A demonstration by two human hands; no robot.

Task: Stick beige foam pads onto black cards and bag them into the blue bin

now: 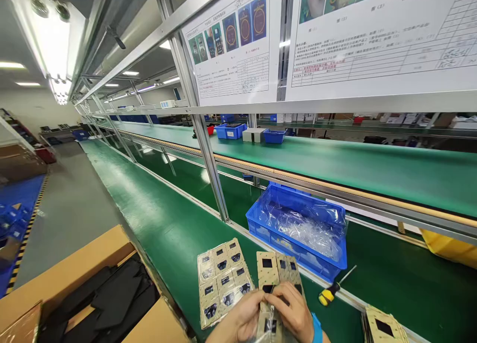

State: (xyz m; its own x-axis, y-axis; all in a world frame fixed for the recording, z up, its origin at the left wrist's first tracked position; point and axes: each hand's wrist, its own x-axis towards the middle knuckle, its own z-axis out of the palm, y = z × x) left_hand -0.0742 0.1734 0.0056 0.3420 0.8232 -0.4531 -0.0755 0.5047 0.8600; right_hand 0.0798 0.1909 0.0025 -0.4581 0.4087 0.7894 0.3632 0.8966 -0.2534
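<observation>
My left hand (243,317) and my right hand (292,309) come together at the bottom centre, thumbs and fingertips pinched close to each other. Between and below them is a tan panel sheet (267,264) with black windows, partly covered by glossy clear film. My fingers hide its middle, so exactly where each one grips is hard to see. A blue band circles my right wrist. Just left of my hands, a stack of tan panel sheets (222,282) in clear film lies flat on the green bench.
Behind my hands stands a blue crate (298,236) of crumpled clear plastic. A yellow-and-black screwdriver (330,293) lies to the right, above more tan panels (383,325). An open cardboard box (89,253) with black sheets is at lower left. A metal post (206,154) rises beyond the bench.
</observation>
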